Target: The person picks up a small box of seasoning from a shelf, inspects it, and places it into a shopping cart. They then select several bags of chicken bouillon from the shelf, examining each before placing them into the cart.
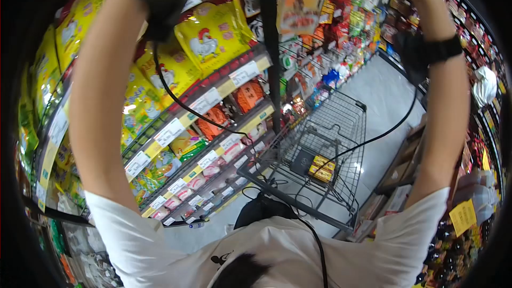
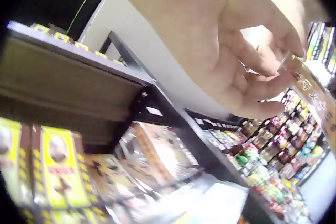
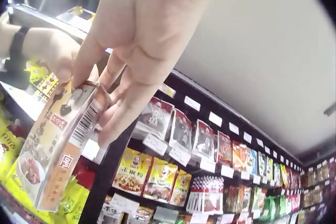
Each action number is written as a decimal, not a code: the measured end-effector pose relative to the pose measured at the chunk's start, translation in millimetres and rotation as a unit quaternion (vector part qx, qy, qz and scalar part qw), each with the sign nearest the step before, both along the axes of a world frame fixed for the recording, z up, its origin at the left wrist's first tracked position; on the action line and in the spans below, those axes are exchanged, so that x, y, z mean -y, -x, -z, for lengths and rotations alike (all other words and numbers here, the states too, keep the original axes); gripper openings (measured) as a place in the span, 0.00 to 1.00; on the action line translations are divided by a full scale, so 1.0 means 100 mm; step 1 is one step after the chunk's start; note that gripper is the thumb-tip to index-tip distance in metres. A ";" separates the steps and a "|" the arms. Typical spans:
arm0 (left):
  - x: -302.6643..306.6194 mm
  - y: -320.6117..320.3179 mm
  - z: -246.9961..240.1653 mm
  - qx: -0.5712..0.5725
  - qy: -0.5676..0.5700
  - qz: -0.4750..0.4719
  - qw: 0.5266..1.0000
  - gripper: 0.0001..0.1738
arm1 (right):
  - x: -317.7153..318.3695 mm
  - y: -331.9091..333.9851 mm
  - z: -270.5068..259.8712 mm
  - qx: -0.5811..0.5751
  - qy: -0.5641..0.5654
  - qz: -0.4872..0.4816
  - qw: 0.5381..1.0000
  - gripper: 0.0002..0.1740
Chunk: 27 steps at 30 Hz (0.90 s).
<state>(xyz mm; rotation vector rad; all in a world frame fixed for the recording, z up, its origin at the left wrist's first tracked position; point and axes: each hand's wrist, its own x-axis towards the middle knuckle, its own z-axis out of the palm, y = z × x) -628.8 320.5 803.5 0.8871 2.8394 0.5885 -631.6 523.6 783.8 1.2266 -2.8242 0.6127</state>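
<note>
One left hand (image 2: 210,45) and one right hand (image 3: 136,45) make two hands on one box (image 3: 60,140). There are two white sleeves (image 1: 121,221), two black wrist straps (image 1: 445,49), one shopping cart (image 1: 341,128), two orange packs (image 1: 213,121) facing out, and three yellow pouches (image 3: 160,180) below three grey pouches (image 3: 180,130).

You are in a shop that sells food. A tall black shelf (image 3: 179,96) has small white paper price tags (image 1: 169,132) all along its edges, like the other shelves around you. You can see big shiny yellow plastic bags (image 1: 210,37) with a white chicken on them, and rows of small bright yellow plastic packets (image 3: 160,181). Below you stands a grey metal wire shopping cart (image 1: 346,144) with yellow boxes (image 1: 322,169) in it.
</note>
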 end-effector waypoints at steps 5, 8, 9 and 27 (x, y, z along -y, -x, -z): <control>-0.44 0.61 1.38 0.039 -0.025 0.164 0.985 0.16 | -0.74 0.41 1.57 0.118 0.145 -0.040 0.982 0.14; -0.76 0.69 2.22 0.142 -0.050 0.148 0.978 0.19 | -0.99 0.34 2.46 0.188 0.201 0.044 0.960 0.14; -0.85 0.86 2.66 0.119 -0.042 0.172 0.977 0.17 | -1.09 0.37 2.80 0.221 0.234 0.046 0.946 0.14; -1.09 1.21 7.51 0.348 -0.029 0.036 0.936 0.17 | -0.90 0.54 7.11 0.372 0.153 0.305 0.863 0.21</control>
